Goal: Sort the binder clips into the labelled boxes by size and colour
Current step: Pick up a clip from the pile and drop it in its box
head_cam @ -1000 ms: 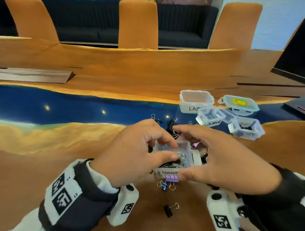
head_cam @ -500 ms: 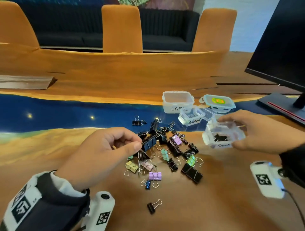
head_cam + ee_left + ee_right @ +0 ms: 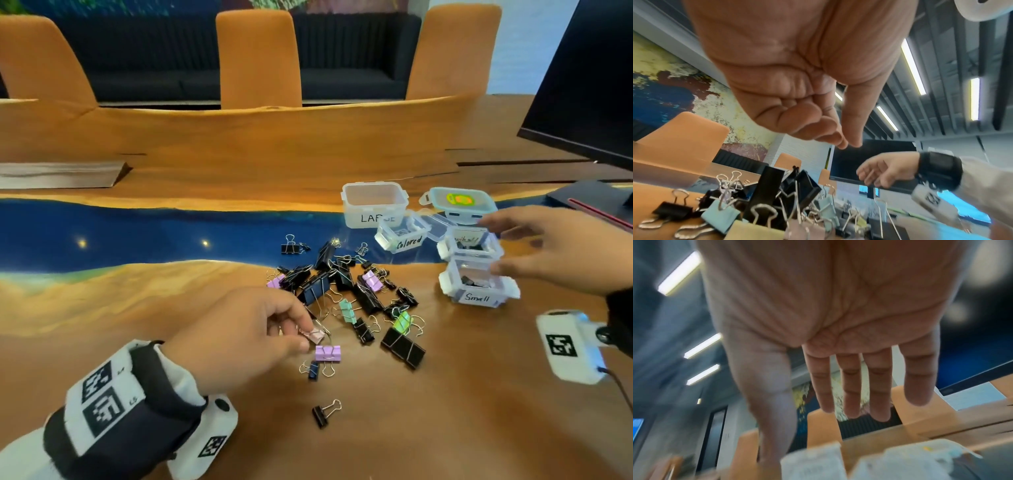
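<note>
Our left hand (image 3: 236,337) had thumb and forefinger pinched on a pink clip (image 3: 313,335) at the pile's (image 3: 346,291) near edge; we judged lifting it straight up avoided snagging wire handles. The Colored box (image 3: 402,234) waited beyond. Our right hand (image 3: 561,248) hovered, fingers spread, beside the Small box (image 3: 478,286).

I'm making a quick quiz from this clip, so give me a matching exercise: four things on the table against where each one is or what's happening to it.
1. Large box
2. Small box
3. pink clip
4. lone black clip

A. pinched by the left hand
B. nearest the camera, apart from the pile
C. farthest back
D. beside the open right hand

Pairs: 1-C, 2-D, 3-A, 4-B
</note>
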Demonstrator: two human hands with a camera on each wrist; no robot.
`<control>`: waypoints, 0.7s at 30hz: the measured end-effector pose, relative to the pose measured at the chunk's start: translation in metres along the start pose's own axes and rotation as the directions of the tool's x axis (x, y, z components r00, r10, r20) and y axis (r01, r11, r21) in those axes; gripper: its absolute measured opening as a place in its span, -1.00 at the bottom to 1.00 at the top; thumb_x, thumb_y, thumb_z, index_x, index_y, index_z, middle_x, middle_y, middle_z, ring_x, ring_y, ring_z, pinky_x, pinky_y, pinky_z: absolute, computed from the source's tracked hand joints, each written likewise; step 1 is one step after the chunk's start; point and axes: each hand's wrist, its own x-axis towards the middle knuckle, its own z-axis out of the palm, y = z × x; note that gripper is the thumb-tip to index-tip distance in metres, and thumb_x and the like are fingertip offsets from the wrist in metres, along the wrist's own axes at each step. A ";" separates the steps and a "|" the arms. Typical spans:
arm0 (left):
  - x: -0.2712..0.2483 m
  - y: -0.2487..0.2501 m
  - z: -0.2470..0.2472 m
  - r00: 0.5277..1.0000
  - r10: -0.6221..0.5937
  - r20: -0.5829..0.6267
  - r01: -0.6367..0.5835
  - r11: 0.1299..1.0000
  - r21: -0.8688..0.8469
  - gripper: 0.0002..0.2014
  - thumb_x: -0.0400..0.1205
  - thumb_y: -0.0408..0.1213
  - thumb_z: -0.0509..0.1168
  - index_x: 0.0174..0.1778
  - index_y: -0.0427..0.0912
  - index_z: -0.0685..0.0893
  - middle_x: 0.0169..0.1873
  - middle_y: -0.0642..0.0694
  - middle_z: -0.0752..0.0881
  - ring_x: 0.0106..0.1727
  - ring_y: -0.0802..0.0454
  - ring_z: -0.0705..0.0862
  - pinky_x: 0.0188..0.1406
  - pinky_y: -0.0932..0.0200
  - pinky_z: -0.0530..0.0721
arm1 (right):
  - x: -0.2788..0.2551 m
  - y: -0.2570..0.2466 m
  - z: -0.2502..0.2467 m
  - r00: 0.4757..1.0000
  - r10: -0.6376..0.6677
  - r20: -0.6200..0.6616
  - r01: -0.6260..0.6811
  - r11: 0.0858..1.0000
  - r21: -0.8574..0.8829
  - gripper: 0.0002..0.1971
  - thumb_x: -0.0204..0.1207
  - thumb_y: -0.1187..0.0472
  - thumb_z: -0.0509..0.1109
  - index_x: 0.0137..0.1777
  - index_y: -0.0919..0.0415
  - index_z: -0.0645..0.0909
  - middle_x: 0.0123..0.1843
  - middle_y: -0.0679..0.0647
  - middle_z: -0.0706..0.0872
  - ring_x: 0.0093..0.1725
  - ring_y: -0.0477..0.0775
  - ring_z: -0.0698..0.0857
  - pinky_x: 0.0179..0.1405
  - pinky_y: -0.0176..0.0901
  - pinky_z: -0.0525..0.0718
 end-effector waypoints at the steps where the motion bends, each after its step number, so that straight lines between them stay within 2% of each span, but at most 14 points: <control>1: 0.000 0.001 0.003 0.999 -0.005 0.037 0.003 0.998 0.059 -0.90 0.54 -0.12 0.56 -0.11 0.16 0.79 -0.26 0.30 0.74 -0.35 0.21 0.62 -0.24 0.24 0.68 | -0.003 -0.002 -0.003 0.999 -0.016 -0.046 0.019 0.998 0.061 -0.40 0.30 -0.12 0.61 0.36 -0.38 0.53 0.22 -0.34 0.67 0.21 -0.21 0.67 0.27 0.01 0.65; 3: 0.000 0.003 0.008 0.994 -0.019 0.108 0.001 0.987 0.163 -0.86 0.52 -0.02 0.56 -0.07 0.22 0.76 -0.21 0.37 0.71 -0.32 0.29 0.63 -0.19 0.27 0.69 | -0.010 -0.003 -0.006 0.991 -0.024 -0.131 0.043 0.988 0.150 -0.51 0.42 -0.02 0.58 0.33 -0.33 0.58 0.16 -0.32 0.71 0.15 -0.26 0.69 0.19 -0.07 0.66; 5: 0.001 0.006 0.012 0.980 -0.043 0.193 -0.008 0.967 0.256 -0.79 0.50 0.08 0.55 0.00 0.25 0.73 -0.18 0.31 0.71 -0.25 0.31 0.65 -0.10 0.23 0.71 | -0.015 -0.005 -0.005 0.984 -0.006 -0.176 0.040 0.981 0.189 -0.60 0.49 0.01 0.54 0.30 -0.31 0.61 0.13 -0.31 0.72 0.12 -0.25 0.70 0.16 -0.05 0.66; 9: 0.001 0.018 0.023 0.923 -0.097 0.373 -0.081 0.897 0.435 -0.62 0.48 0.22 0.50 0.17 0.25 0.68 -0.11 0.24 0.70 -0.16 0.28 0.67 -0.07 0.25 0.70 | -0.022 -0.012 0.002 0.988 0.005 -0.155 0.039 0.958 0.285 -0.73 0.54 0.06 0.50 0.19 -0.27 0.67 0.07 -0.25 0.76 0.07 -0.22 0.73 0.13 -0.09 0.64; 11: 0.002 0.022 0.029 0.909 -0.129 0.397 -0.095 0.862 0.498 -0.55 0.47 0.27 0.48 0.23 0.24 0.65 -0.09 0.23 0.68 -0.15 0.25 0.63 -0.15 0.24 0.62 | -0.023 -0.022 0.006 0.990 -0.019 -0.141 0.065 0.943 0.328 -0.75 0.54 0.07 0.49 0.17 -0.26 0.69 0.04 -0.23 0.77 0.02 -0.26 0.73 0.13 -0.11 0.66; 13: 0.002 0.023 0.035 0.913 -0.146 0.381 -0.097 0.830 0.550 -0.52 0.46 0.29 0.47 0.24 0.22 0.61 -0.13 0.23 0.63 -0.14 0.22 0.56 -0.23 0.23 0.49 | -0.025 -0.036 0.011 0.992 -0.050 -0.113 0.087 0.931 0.355 -0.75 0.54 0.06 0.49 0.18 -0.25 0.68 0.05 -0.24 0.77 -0.01 -0.33 0.72 0.04 -0.23 0.63; 15: 0.003 0.025 0.039 0.916 -0.143 0.374 -0.107 0.814 0.571 -0.54 0.48 0.28 0.47 0.21 0.18 0.61 -0.16 0.23 0.57 -0.14 0.21 0.53 -0.27 0.23 0.43 | -0.025 -0.050 0.018 0.994 -0.074 -0.078 0.099 0.913 0.396 -0.72 0.54 0.06 0.49 0.21 -0.24 0.67 0.07 -0.25 0.77 0.01 -0.33 0.72 0.00 -0.28 0.63; 18: 0.006 0.026 0.043 0.911 -0.132 0.392 -0.135 0.800 0.584 -0.65 0.55 0.19 0.44 0.16 0.15 0.63 -0.13 0.21 0.60 -0.11 0.17 0.55 -0.23 0.22 0.43 | -0.023 -0.062 0.027 0.992 -0.110 -0.055 0.123 0.898 0.422 -0.71 0.55 0.07 0.49 0.24 -0.23 0.66 0.10 -0.24 0.77 0.07 -0.26 0.73 0.08 -0.19 0.66; 21: 0.007 0.023 0.043 0.904 -0.125 0.409 -0.152 0.801 0.579 -0.80 0.64 0.04 0.40 0.14 0.16 0.65 -0.14 0.21 0.57 -0.11 0.17 0.52 -0.24 0.25 0.41 | -0.011 -0.057 0.019 0.992 -0.106 -0.061 0.121 0.915 0.385 -0.73 0.57 0.10 0.48 0.23 -0.20 0.67 0.09 -0.22 0.77 0.05 -0.21 0.74 0.10 -0.14 0.68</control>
